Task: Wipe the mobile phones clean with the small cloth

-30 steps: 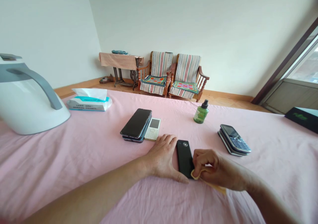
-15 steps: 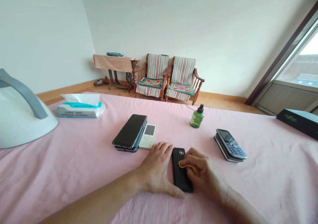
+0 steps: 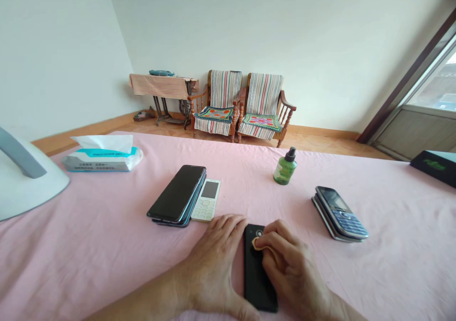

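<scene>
A black phone (image 3: 257, 278) lies face down on the pink tablecloth (image 3: 107, 245) just in front of me. My left hand (image 3: 213, 264) rests flat against the phone's left edge, fingers stretched out and thumb along its near end. My right hand (image 3: 290, 271) is closed on a small yellow cloth (image 3: 257, 243) and presses it on the phone's far end, near the camera lens.
Two stacked dark smartphones (image 3: 177, 195) and a white keypad phone (image 3: 205, 201) lie to the left. A stack of keypad phones (image 3: 340, 207) lies to the right. A green spray bottle (image 3: 285, 167), a tissue pack (image 3: 103, 153), a white kettle (image 3: 24, 178) and a dark box (image 3: 434, 165) stand farther off.
My right hand slid the yellow cloth from the phone's near end up to its far end. The view shifted, so the phone now lies closer to me.
</scene>
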Motion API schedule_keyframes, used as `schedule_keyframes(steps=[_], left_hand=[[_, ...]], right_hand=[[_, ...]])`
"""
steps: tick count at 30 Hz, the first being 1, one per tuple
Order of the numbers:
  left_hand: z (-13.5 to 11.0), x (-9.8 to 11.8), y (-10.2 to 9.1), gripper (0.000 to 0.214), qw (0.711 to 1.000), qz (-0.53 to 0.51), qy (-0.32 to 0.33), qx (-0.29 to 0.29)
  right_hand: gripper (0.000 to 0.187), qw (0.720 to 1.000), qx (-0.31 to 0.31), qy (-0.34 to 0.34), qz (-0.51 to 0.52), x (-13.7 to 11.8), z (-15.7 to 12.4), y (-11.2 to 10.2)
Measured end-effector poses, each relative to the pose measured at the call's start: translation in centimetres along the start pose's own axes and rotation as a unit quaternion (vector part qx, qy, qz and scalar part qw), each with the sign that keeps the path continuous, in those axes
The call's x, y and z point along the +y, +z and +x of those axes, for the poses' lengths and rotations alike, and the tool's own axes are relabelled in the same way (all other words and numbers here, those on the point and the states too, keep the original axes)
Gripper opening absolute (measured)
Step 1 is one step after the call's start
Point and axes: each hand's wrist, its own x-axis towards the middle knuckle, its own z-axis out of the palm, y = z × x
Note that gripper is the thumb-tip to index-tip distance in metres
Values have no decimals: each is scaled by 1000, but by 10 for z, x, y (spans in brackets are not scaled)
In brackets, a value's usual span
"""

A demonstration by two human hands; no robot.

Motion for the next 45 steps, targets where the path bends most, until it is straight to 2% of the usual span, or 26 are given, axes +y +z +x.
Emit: schedule_keyframes(steps=[6,13,16,21,23,28,37,45], left_hand=[[-3,2,-2,105,1000,-11,-8,-1],[-6,2,-3,105,1000,-7,0,-13],[-5,3,-3,102,1000,-13,5,2],[-4,4,-1,98,999,-16,18,25],[-4,4,-1,99,1000,-10,12,26],[-6,5,-2,101,1000,-15,0,17],[-8,-5,3,107,999,-34,4,5],[-4,6,-2,103,1000,-3,12,17]], right_hand=[[23,1000,7,24,9,-5,1,-2],[25,999,9,43,-19,1,0,1],[29,1000,-13,18,-13,-4,-3,2],[28,994,-88,-67,-2,-17,-8,0],[28,996,-71,-52,-6,-17,-7,-1],[24,999,8,34,8,-10,-7,-2],[22,997,13,67,30,-7,-11,1],[23,998,14,59,15,-12,-7,-3]])
